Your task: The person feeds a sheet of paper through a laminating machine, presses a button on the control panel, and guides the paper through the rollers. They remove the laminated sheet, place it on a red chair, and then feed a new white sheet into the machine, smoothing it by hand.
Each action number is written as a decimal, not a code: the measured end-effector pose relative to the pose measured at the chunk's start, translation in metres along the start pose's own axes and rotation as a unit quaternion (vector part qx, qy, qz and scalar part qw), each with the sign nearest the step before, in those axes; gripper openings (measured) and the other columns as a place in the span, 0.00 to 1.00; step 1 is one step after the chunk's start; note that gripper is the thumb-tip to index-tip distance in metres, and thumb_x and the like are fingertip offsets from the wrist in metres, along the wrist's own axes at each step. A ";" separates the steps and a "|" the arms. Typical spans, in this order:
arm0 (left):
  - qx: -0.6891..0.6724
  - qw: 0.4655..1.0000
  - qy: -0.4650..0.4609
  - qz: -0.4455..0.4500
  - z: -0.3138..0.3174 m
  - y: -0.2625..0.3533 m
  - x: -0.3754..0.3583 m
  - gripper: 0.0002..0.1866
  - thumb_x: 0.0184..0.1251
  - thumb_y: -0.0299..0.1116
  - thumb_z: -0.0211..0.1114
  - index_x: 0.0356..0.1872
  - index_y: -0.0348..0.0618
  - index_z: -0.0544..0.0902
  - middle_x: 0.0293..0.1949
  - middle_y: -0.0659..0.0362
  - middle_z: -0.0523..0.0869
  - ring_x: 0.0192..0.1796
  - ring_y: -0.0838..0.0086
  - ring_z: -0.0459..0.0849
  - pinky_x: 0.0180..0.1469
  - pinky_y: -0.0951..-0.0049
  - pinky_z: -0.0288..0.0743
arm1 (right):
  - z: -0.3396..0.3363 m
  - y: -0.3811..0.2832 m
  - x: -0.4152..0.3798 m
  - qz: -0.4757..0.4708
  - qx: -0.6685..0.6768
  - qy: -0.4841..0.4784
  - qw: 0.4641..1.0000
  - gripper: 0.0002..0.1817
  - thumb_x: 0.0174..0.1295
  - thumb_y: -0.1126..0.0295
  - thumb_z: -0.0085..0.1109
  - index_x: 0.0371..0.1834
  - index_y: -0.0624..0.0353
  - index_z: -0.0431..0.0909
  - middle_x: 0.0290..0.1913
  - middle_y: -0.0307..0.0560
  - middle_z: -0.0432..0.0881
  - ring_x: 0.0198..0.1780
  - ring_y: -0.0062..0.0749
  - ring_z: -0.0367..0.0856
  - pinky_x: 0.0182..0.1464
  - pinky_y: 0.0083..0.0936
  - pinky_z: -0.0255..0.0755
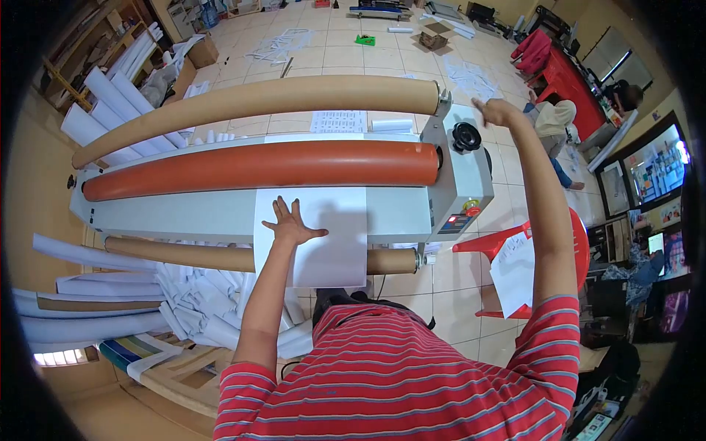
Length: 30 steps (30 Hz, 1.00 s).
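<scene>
A wide laminating machine [220, 213] is shown lying crosswise before the person, its long axis running left to right. An orange roller [257, 167] is set along its top, with a brown cardboard tube [257, 99] above and beyond it and a second tube [184, 257] below the bed. A white sheet [323, 242] is laid across the bed with its long axis pointing away from the person toward the roller; its near end hangs over the lower tube, and its far edge lies at the roller, though whether it is nipped there cannot be made out. The left hand [293, 226] is pressed flat on the sheet's left part, fingers spread and nothing gripped, and is the nearer hand to it. The right hand [496, 112] is raised well apart, beyond the black knob [466, 137] on the machine's right end housing; it appears open and empty, though its fingers are foreshortened. A red chair [529, 250] bearing papers stands at the right. The person's torso hides the floor directly below.
</scene>
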<state>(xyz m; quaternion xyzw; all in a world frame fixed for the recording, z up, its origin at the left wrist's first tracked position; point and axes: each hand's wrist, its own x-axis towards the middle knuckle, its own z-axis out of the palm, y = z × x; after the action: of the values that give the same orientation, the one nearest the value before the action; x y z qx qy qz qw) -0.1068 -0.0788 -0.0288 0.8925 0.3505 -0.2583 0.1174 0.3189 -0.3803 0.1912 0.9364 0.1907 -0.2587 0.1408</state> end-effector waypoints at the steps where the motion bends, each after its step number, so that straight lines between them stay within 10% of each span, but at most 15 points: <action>1: -0.002 1.000 0.002 0.003 0.000 0.000 0.000 0.74 0.31 0.80 0.66 0.78 0.48 0.44 0.78 0.41 0.34 0.79 0.49 0.30 0.66 0.22 0.41 | 0.007 0.001 -0.007 -0.119 0.048 0.038 0.991 0.33 0.69 0.39 0.39 0.61 0.53 0.78 0.54 0.57 0.82 0.38 0.42 0.84 0.50 0.31 0.77; 3: -0.003 1.000 0.005 0.005 -0.001 0.000 -0.001 0.74 0.31 0.80 0.66 0.78 0.48 0.44 0.77 0.40 0.34 0.79 0.49 0.30 0.66 0.22 0.41 | 0.022 -0.005 -0.034 -0.332 0.101 0.096 0.933 0.32 0.56 0.57 0.68 0.66 0.51 0.74 0.48 0.57 0.85 0.45 0.44 0.85 0.53 0.32 0.77; 7: -0.006 1.000 0.003 0.002 0.002 -0.001 -0.001 0.74 0.30 0.79 0.67 0.78 0.48 0.44 0.77 0.40 0.34 0.79 0.49 0.30 0.66 0.22 0.41 | 0.028 -0.009 -0.037 -0.326 0.018 0.094 0.941 0.43 0.41 0.59 0.76 0.67 0.52 0.73 0.50 0.58 0.84 0.50 0.46 0.84 0.54 0.34 0.76; 11: -0.009 1.000 0.008 0.003 0.003 -0.002 0.002 0.73 0.30 0.78 0.67 0.78 0.48 0.45 0.77 0.40 0.35 0.79 0.48 0.30 0.66 0.21 0.41 | 0.034 -0.019 -0.045 -0.293 -0.017 0.167 0.941 0.35 0.44 0.52 0.74 0.55 0.60 0.81 0.45 0.60 0.86 0.46 0.51 0.85 0.54 0.35 0.77; 14: -0.014 1.000 0.016 0.009 0.004 -0.001 0.001 0.73 0.31 0.78 0.68 0.78 0.47 0.46 0.77 0.40 0.35 0.79 0.49 0.31 0.66 0.21 0.41 | 0.048 -0.033 -0.040 -0.141 -0.040 0.239 0.960 0.38 0.52 0.35 0.62 0.23 0.70 0.83 0.24 0.62 0.84 0.31 0.52 0.85 0.41 0.39 0.79; 24: -0.024 0.999 0.032 0.009 0.003 0.004 -0.005 0.72 0.31 0.75 0.71 0.77 0.46 0.47 0.77 0.40 0.36 0.80 0.50 0.30 0.67 0.22 0.39 | 0.055 -0.024 -0.065 -0.071 0.179 0.157 0.969 0.37 0.52 0.35 0.62 0.27 0.68 0.85 0.24 0.54 0.85 0.26 0.41 0.87 0.34 0.33 0.80; 30: -0.037 0.998 0.045 0.010 0.005 0.003 -0.004 0.72 0.31 0.74 0.72 0.77 0.44 0.49 0.77 0.39 0.36 0.79 0.49 0.31 0.67 0.22 0.39 | 0.197 0.052 -0.093 -0.024 0.630 0.379 0.678 0.27 0.64 0.55 0.61 0.53 0.72 0.79 0.39 0.54 0.86 0.37 0.30 0.86 0.38 0.23 0.78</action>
<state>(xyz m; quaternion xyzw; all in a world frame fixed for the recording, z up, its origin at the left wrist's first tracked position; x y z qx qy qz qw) -0.1090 -0.0853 -0.0311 0.9019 0.3554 -0.2035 0.1373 0.1820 -0.5242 0.0870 0.8169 0.0427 0.0556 -0.5726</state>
